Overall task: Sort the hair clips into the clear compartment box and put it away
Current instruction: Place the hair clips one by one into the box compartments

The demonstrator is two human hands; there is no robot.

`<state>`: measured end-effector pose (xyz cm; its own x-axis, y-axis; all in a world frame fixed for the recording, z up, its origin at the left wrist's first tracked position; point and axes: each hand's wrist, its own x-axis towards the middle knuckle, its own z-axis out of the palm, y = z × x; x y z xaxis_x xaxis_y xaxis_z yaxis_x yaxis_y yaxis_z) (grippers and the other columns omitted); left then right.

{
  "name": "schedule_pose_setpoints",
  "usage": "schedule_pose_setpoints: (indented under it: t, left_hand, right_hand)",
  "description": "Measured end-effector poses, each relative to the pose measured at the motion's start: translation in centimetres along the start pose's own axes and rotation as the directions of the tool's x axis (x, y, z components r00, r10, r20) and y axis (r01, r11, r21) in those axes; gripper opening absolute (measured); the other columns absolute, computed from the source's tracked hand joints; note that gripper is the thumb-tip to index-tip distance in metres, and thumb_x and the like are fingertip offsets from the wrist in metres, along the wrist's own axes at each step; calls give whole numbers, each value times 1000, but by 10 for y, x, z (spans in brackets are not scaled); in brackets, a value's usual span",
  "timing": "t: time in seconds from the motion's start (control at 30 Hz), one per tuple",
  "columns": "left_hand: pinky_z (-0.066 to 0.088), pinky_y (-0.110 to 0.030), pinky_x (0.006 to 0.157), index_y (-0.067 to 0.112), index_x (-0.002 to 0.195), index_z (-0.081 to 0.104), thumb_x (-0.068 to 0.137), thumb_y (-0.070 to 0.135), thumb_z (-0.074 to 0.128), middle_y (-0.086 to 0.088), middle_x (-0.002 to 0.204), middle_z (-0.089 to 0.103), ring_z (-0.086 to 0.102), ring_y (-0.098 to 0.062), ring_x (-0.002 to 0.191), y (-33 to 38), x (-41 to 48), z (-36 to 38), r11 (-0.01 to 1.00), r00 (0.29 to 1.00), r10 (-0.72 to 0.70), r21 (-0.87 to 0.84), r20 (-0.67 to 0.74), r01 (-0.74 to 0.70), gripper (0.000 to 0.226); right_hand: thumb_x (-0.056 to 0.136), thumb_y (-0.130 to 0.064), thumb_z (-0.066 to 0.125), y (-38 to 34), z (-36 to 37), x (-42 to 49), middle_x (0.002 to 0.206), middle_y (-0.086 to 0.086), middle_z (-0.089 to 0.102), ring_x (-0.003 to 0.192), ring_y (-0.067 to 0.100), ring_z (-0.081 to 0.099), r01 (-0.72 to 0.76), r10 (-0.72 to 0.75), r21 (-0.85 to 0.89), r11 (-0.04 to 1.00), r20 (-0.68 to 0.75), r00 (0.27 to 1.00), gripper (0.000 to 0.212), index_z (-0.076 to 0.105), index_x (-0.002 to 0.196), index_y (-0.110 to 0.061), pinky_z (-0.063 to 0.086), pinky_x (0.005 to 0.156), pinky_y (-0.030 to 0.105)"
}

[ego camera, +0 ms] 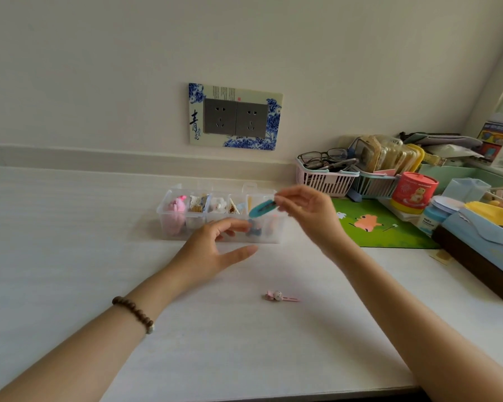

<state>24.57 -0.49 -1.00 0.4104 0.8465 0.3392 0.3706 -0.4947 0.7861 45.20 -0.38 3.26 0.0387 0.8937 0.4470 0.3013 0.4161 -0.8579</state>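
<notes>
A teal hair clip (262,209) is pinched at one end by the fingertips of the right hand (308,210) and held tilted over the right end of the clear compartment box (219,216), which is sat on the white bench (70,227) near the wall. The left hand (212,250) is spread open just in front of the box, nothing gripped. A pink clip (279,296) is left lying on the bench nearer the person, well apart from the box.

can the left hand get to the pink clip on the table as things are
Probably yes. The left hand is open and holds nothing, and the pink clip lies alone on bare table nearer the person, with nothing between them. The right hand is busy holding the teal clip over the box.
</notes>
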Motion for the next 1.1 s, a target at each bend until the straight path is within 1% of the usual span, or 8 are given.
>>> schedule_pose_setpoints:
  t: [0.13,0.3,0.43,0.53,0.6,0.77,0.93,1.1]
  left_hand:
    - [31,-5,87,45,114,56,65,62,64,28,118,51,42,14,111,4,-4,3,997,993,-17,75,119,8,52]
    - [28,-8,96,45,113,57,64,61,69,27,121,47,39,13,116,6,-8,10,988,967,8,145,254,-46,53]
    - [29,-15,100,48,113,56,61,63,70,28,121,47,38,13,116,4,-8,11,985,955,-25,172,295,-28,55]
    - [30,-19,104,52,113,53,57,68,69,28,123,45,37,11,119,4,-8,11,981,943,-49,191,330,-16,60]
    - [30,-22,106,54,114,52,54,71,68,28,125,44,36,9,121,5,-8,12,981,935,-66,194,349,-3,64]
    - [26,-24,109,54,113,54,55,67,71,30,129,44,30,11,125,5,-8,15,980,927,-49,196,371,-27,62]
    - [24,-21,106,52,108,58,59,62,73,28,129,46,30,11,125,5,-8,16,976,929,-9,206,370,-72,51]
    - [26,-16,101,44,88,71,67,50,74,28,121,53,34,15,118,3,-7,22,991,930,14,120,367,-62,22]
  right_hand:
    - [82,-14,67,6,-14,34,81,-1,68,72,4,64,45,-73,-232,972,-114,991,6,68,88,-12,53,73,14]
    - [84,-18,66,28,-11,47,86,0,70,72,3,61,41,-38,-449,892,17,999,16,72,96,-8,49,70,6]
    - [85,-17,64,34,-12,49,89,5,71,80,12,64,-20,6,-337,941,-41,999,19,71,98,-6,51,82,20]
    - [87,-16,62,32,-19,53,91,7,69,77,7,61,-34,13,-274,961,-78,997,19,71,100,-5,51,77,14]
    - [88,-18,61,31,-25,56,96,4,71,82,9,63,-19,18,-360,933,-5,1000,19,71,102,-9,49,76,10]
    - [88,-23,60,31,-19,54,108,-1,71,97,10,63,88,27,-550,831,198,980,21,70,106,-19,43,89,23]
    - [89,-24,59,36,-17,41,116,-1,66,106,11,58,56,-19,-508,859,77,997,25,65,113,-22,44,97,31]
    - [89,-19,58,23,-15,15,103,-13,65,92,3,61,83,-97,-355,931,-21,995,19,66,106,-24,46,90,25]
